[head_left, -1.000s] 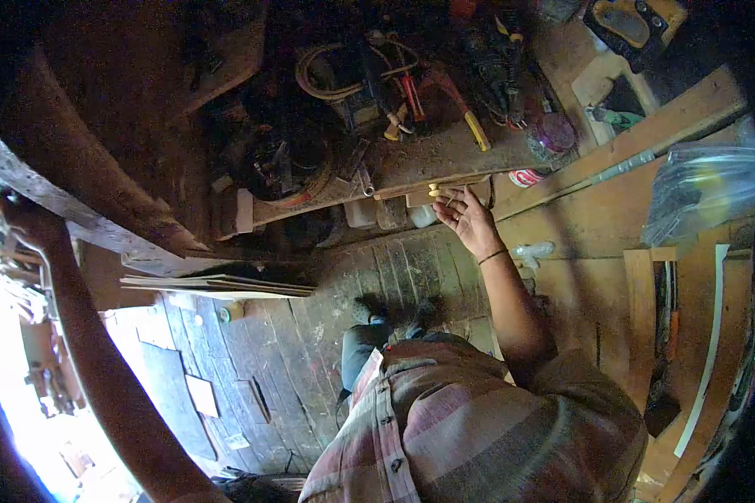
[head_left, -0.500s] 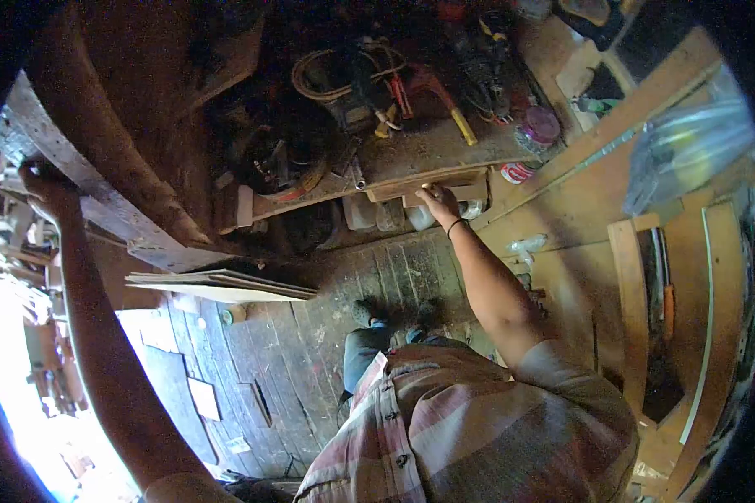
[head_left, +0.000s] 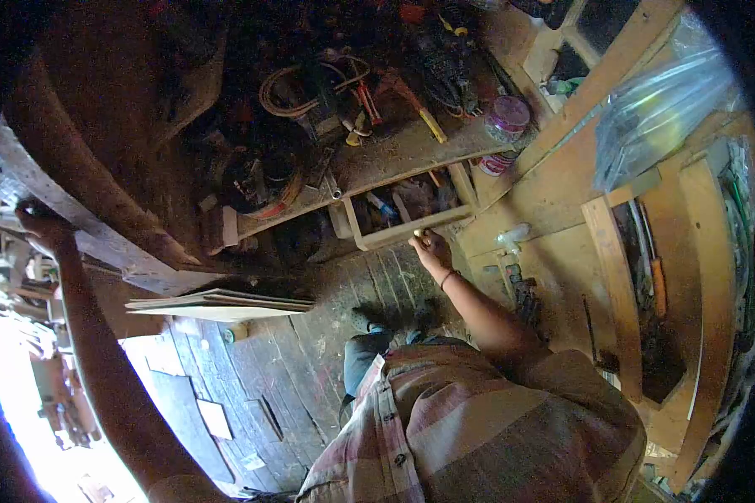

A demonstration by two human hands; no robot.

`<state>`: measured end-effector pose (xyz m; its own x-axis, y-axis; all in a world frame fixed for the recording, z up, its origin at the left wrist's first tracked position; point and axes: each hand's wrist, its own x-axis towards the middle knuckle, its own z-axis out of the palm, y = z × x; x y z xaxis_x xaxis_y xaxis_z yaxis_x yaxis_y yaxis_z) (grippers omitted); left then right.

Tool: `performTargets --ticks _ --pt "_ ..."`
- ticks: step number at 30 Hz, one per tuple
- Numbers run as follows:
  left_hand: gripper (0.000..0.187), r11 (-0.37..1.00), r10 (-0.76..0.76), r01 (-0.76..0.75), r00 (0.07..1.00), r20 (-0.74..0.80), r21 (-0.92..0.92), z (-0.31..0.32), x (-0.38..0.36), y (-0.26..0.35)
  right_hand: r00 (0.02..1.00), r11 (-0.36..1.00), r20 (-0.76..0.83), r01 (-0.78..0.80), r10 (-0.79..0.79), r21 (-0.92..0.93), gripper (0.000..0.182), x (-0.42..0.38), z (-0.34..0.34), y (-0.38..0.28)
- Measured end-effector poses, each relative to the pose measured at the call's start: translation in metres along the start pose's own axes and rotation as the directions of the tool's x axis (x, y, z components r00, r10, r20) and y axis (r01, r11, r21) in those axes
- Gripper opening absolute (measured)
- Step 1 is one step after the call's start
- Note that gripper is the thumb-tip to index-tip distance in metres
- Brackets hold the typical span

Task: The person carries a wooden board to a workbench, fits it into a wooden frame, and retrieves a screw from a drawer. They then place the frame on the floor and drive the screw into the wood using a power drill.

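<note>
A wooden drawer (head_left: 418, 227) stands pulled out below the shelf, with mixed tools and small objects inside. My right hand (head_left: 432, 254) is closed on the drawer's small knob (head_left: 418, 234) at its front panel. A blue-handled tool (head_left: 384, 207) lies within the drawer. At the far left, my left hand (head_left: 49, 232) is closed on the edge of a long wooden beam (head_left: 63, 189); its fingers are dark and partly hidden.
Above the drawer, a cluttered shelf (head_left: 377, 172) carries a coiled cable (head_left: 281, 105), a yellow-handled tool (head_left: 432, 126) and a purple-lidded jar (head_left: 507, 117). Thin boards (head_left: 218, 306) stick out at left. A clear plastic bag (head_left: 663, 109) and an orange-handled tool (head_left: 658, 285) are at right.
My right hand has drawn the drawer out towards me, so its contents now show. The left hand stays at the beam. The view has shifted slightly.
</note>
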<state>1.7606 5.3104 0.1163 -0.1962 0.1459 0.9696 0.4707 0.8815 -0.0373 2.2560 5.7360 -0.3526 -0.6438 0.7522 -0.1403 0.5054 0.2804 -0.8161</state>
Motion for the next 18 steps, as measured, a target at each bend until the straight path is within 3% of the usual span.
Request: performTargets --ticks 1,3,4,5,7,8,11,14,17,18 --pt "0.021 0.999 0.044 -0.044 0.998 -0.05 0.0 0.003 -0.002 -0.006 1.0 1.0 0.001 -0.002 0.002 0.002 0.052 -0.007 0.005 0.018" --pt "0.021 0.998 0.017 -0.017 1.0 -0.002 -0.063 -0.007 0.0 0.009 0.992 0.987 0.062 -0.114 0.108 0.113 0.053 -0.024 -0.006 0.008" --pt "0.022 0.997 0.04 -0.04 0.999 0.005 -0.066 -0.009 0.0 0.01 0.925 0.888 0.233 -0.361 0.301 0.286 0.05 -0.03 -0.025 -0.016" --pt "0.022 0.996 0.064 -0.063 0.998 0.012 -0.07 -0.01 0.0 0.011 0.832 0.776 0.284 -0.55 0.476 0.31 0.04 -0.029 -0.033 -0.022" --pt "0.024 0.996 -0.004 0.006 1.0 0.022 -0.088 -0.01 0.002 0.01 0.811 0.715 0.387 -0.576 0.439 0.396 0.031 -0.02 -0.05 -0.02" --pt "0.025 0.995 -0.027 0.029 0.999 0.024 -0.093 -0.01 0.003 0.009 0.845 0.733 0.388 -0.52 0.368 0.439 0.032 -0.019 -0.05 -0.018" --pt "0.026 0.98 0.195 -0.195 0.981 0.008 0.046 0.009 0.002 -0.024 0.837 0.834 0.442 -0.471 0.322 0.286 0.031 -0.015 -0.054 -0.02" --pt "0.027 0.979 0.197 -0.201 0.977 -0.086 -0.042 0.01 0.003 -0.027 0.846 0.715 0.382 -0.523 0.372 0.463 0.023 -0.031 -0.047 -0.031" --pt "0.028 0.999 0.018 -0.017 0.999 0.043 -0.027 -0.002 0.002 0.0 0.843 0.637 0.347 -0.539 0.412 0.552 0.018 -0.047 -0.042 -0.022" --pt "0.027 0.999 0.04 -0.04 0.999 0.0 -0.022 0.004 0.004 -0.01 0.832 0.636 0.378 -0.554 0.405 0.538 0.017 -0.054 -0.046 -0.019"
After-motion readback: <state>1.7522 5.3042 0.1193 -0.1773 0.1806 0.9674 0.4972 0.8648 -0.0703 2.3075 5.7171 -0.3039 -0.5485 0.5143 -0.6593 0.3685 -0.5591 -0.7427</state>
